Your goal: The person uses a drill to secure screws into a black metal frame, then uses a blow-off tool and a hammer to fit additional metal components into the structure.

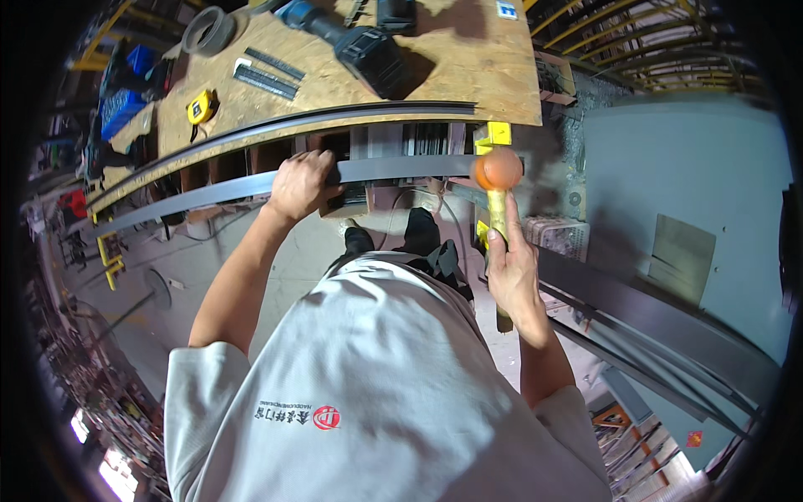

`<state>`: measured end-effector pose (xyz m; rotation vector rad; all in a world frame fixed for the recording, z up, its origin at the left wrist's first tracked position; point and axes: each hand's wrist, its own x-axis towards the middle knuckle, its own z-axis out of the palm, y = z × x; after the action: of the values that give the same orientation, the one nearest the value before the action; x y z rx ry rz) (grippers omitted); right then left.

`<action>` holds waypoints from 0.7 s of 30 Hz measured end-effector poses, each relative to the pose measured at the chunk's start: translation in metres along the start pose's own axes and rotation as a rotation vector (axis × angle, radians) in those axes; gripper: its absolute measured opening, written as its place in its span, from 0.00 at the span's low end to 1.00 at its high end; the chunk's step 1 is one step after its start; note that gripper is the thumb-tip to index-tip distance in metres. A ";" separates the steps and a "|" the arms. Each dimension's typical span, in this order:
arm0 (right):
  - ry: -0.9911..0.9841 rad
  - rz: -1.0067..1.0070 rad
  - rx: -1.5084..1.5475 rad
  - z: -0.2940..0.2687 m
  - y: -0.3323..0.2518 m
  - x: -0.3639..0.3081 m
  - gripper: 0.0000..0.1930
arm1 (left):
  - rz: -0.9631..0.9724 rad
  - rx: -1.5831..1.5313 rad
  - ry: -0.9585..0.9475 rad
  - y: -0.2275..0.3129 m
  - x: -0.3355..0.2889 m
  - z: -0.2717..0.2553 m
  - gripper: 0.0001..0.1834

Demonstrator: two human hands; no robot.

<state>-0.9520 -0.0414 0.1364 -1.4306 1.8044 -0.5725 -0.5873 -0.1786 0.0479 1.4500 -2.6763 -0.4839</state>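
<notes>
A long grey metal profile (401, 169) runs across in front of me, just on my side of the wooden workbench. My left hand (304, 186) is wrapped over it, fingers curled round its far edge. In my right hand (514, 269) is a mallet with a round orange head (498, 170) and a pale handle. The mallet's head covers the profile's right end from above; whether the two touch I cannot tell. Beside that end is a yellow bracket (498, 132).
On the plywood workbench (468, 58) lie a cordless drill (368, 54), a yellow tape measure (201, 107), dark strips (266, 77) and a long dark profile (293, 121) along the near edge. A grey panel (686, 167) and long dark profiles (661, 309) stand to the right.
</notes>
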 end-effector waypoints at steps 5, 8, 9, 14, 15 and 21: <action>0.094 -0.295 -0.014 0.048 -0.042 0.016 0.33 | 0.047 -0.056 0.031 -0.010 -0.003 0.014 0.23; -0.153 -0.138 -0.235 0.068 -0.042 0.002 0.34 | -0.006 -0.034 -0.001 -0.007 -0.008 0.013 0.24; -0.156 -0.208 -0.237 0.064 -0.044 -0.003 0.33 | 0.036 -0.102 0.009 -0.009 -0.006 0.016 0.25; -0.099 -0.278 -0.033 0.066 -0.112 0.021 0.32 | 0.044 -0.077 0.035 -0.009 -0.009 0.020 0.24; -0.047 -0.336 -0.019 0.072 -0.115 0.025 0.32 | 0.046 -0.067 0.036 -0.010 -0.006 0.019 0.23; -0.260 -0.287 -0.304 0.089 -0.089 0.004 0.35 | 0.059 -0.032 0.034 -0.004 -0.013 0.020 0.22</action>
<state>-0.8273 -0.0604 0.1457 -1.8945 1.5364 -0.2406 -0.5812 -0.1652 0.0286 1.3544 -2.6638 -0.4916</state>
